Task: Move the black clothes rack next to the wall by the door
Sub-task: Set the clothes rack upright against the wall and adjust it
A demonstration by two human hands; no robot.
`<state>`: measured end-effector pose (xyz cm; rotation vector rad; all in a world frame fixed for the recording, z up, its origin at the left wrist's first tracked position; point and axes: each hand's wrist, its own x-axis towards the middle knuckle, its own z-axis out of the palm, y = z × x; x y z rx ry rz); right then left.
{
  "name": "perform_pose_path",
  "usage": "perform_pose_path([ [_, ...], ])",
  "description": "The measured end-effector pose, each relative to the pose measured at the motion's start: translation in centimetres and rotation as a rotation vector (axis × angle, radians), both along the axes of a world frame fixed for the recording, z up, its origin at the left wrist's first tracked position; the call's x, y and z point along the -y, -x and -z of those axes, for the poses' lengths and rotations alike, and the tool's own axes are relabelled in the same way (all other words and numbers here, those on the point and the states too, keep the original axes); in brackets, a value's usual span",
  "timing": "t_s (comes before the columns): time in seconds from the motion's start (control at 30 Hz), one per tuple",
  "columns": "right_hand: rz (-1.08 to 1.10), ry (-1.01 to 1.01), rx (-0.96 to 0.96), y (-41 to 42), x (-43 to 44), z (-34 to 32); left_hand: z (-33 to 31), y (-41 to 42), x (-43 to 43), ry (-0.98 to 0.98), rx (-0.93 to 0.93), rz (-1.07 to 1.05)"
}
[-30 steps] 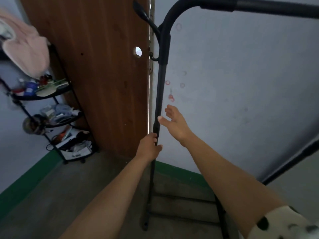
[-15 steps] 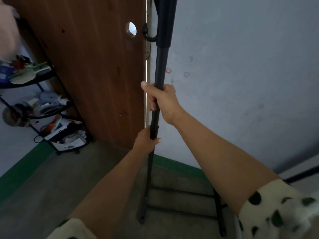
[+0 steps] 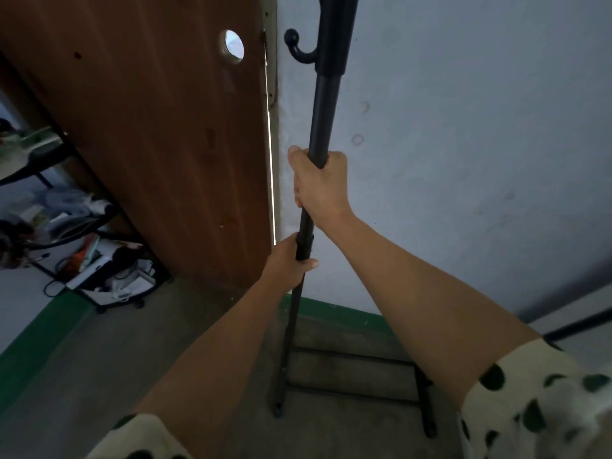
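Observation:
The black clothes rack (image 3: 326,104) stands upright against the pale wall (image 3: 463,144), just right of the brown wooden door (image 3: 159,127). Its left post runs from the top of the view down to the floor, with a hook near the top. My right hand (image 3: 319,187) is wrapped around the post at mid height. My left hand (image 3: 289,260) grips the same post just below, at a joint collar. The rack's base bars (image 3: 351,376) rest on the concrete floor by the green skirting. The top rail is out of view.
A black tiered shelf (image 3: 76,233) crowded with several small items stands left of the door, on small feet. The door has a round hole (image 3: 231,46) and a thin lit gap at its edge. Another dark rod (image 3: 579,323) crosses low on the right.
My right hand went from open beside the post to gripping it above my left hand. The view has tilted down and come closer; the rack's top rail left the frame.

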<state>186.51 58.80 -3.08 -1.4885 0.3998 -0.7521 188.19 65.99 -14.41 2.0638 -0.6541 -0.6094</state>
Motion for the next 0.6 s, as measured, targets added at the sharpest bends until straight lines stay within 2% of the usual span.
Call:
perform_pose_path([
  [0.6, 0.072, 0.012, -0.015, -3.6, 3.5, -0.1, 0.4, -3.9, 3.7, 0.043, -0.010, 0.047],
])
